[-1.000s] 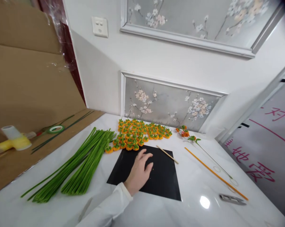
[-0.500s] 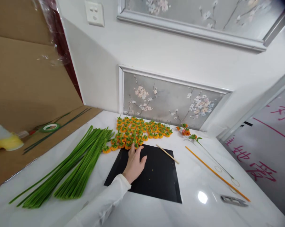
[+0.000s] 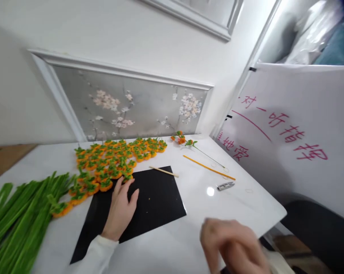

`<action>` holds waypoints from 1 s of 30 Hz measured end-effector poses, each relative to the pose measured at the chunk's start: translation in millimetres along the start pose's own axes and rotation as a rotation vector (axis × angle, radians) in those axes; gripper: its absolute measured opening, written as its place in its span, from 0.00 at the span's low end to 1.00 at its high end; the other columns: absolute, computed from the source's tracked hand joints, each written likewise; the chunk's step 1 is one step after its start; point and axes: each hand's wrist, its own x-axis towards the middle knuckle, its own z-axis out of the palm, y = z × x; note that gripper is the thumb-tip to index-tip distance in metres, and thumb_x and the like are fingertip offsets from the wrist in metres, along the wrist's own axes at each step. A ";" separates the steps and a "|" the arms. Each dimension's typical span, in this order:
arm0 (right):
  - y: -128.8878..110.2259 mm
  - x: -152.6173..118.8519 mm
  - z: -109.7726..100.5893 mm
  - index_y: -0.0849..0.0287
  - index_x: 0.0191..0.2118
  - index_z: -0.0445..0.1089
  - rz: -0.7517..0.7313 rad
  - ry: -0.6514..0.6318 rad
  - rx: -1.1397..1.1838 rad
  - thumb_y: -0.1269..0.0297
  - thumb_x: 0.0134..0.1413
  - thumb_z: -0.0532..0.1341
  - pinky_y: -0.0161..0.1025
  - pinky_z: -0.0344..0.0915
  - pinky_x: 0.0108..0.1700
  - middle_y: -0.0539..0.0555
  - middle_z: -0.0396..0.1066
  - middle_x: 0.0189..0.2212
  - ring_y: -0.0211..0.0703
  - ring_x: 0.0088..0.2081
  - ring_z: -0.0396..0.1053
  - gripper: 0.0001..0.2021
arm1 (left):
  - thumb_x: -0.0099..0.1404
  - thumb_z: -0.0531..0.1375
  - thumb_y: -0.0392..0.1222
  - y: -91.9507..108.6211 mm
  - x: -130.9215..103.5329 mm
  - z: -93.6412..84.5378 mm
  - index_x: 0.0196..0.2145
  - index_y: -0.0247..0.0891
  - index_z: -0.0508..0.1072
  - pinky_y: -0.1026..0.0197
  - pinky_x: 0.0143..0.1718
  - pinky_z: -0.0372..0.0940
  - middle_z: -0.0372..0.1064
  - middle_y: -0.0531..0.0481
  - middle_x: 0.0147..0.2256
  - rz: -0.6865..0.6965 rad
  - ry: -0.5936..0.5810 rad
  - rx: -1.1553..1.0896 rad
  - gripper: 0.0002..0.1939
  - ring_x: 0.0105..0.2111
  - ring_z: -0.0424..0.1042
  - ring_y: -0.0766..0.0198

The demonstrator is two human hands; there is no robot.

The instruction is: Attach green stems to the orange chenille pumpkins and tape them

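My left hand (image 3: 122, 209) lies over the black mat (image 3: 160, 196), fingers apart. Its fingertips reach the front edge of a group of orange flowers with green fuzzy tops (image 3: 103, 173); whether they press on the nearest one I cannot tell. My right hand (image 3: 231, 243) is at the lower right, in front of the table, with bent fingers blurred by motion. No object shows clearly in it. A thin wooden stick (image 3: 164, 171) lies across the mat's back edge.
Green fuzzy stems (image 3: 23, 217) lie in a bundle at left. To the right are an orange stem (image 3: 208, 167), small thread snips (image 3: 225, 186) and a wire-stemmed flower spray (image 3: 181, 140). A white board (image 3: 288, 133) with red writing stands beyond the table's right edge.
The view has swung to the right, so the table things sit further left. My right hand has come into view at the lower right. My left hand stays by the flowers.
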 end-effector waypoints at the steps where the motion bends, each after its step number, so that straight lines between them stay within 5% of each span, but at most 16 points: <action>1: 0.0 19.5 3.2 0.49 0.44 0.70 0.015 0.005 -0.030 0.62 0.65 0.52 0.37 0.69 0.36 0.51 0.74 0.32 0.41 0.33 0.71 0.10 | 0.61 0.52 0.47 0.8 0.2 -0.2 0.45 0.36 0.70 0.45 0.52 0.63 0.59 0.36 0.54 -0.002 0.011 -0.038 0.18 0.57 0.60 0.44; 7: 40.7 110.0 25.3 0.54 0.46 0.70 0.062 -0.039 -0.520 0.67 0.60 0.55 0.36 0.66 0.43 0.53 0.71 0.45 0.43 0.43 0.70 0.11 | 0.62 0.53 0.46 25.1 -14.7 -8.7 0.35 0.39 0.71 0.58 0.34 0.71 0.67 0.42 0.44 -0.037 0.006 -0.291 0.11 0.38 0.72 0.57; 10: 66.1 134.9 36.2 0.54 0.47 0.69 0.153 -0.019 -0.776 0.67 0.61 0.55 0.35 0.64 0.45 0.54 0.70 0.45 0.43 0.47 0.67 0.10 | 0.63 0.53 0.45 36.9 -23.2 -16.8 0.37 0.41 0.72 0.61 0.33 0.70 0.69 0.45 0.43 -0.038 -0.026 -0.401 0.10 0.35 0.73 0.60; 15: 86.3 155.5 51.2 0.58 0.38 0.70 0.216 -0.056 -0.852 0.68 0.61 0.55 0.35 0.61 0.37 0.55 0.71 0.36 0.45 0.42 0.68 0.07 | 0.63 0.54 0.46 29.6 -30.4 -29.8 0.39 0.40 0.72 0.59 0.34 0.69 0.72 0.48 0.35 -0.142 -0.050 -0.424 0.12 0.32 0.74 0.60; 22: 60.6 120.0 52.7 0.59 0.36 0.68 0.205 -0.115 -0.832 0.71 0.63 0.53 0.35 0.58 0.33 0.54 0.70 0.33 0.42 0.35 0.69 0.08 | 0.62 0.55 0.48 27.0 -32.5 -42.7 0.42 0.39 0.72 0.59 0.36 0.69 0.72 0.48 0.32 -0.251 0.055 -0.488 0.14 0.33 0.73 0.60; 27: 31.2 58.4 99.4 0.57 0.33 0.66 -0.098 -0.268 -0.807 0.82 0.56 0.54 0.35 0.59 0.28 0.52 0.68 0.30 0.43 0.30 0.67 0.11 | 0.63 0.55 0.46 35.8 -30.5 -48.8 0.45 0.40 0.71 0.59 0.39 0.67 0.71 0.49 0.33 -0.240 0.200 -0.526 0.14 0.34 0.72 0.61; 30: 23.2 46.2 124.3 0.58 0.33 0.65 -0.214 -0.293 -0.927 0.86 0.48 0.55 0.37 0.59 0.25 0.54 0.67 0.31 0.48 0.31 0.66 0.14 | 0.63 0.55 0.45 32.7 -29.9 -48.2 0.45 0.39 0.71 0.59 0.39 0.67 0.71 0.49 0.33 -0.236 0.220 -0.546 0.14 0.34 0.71 0.61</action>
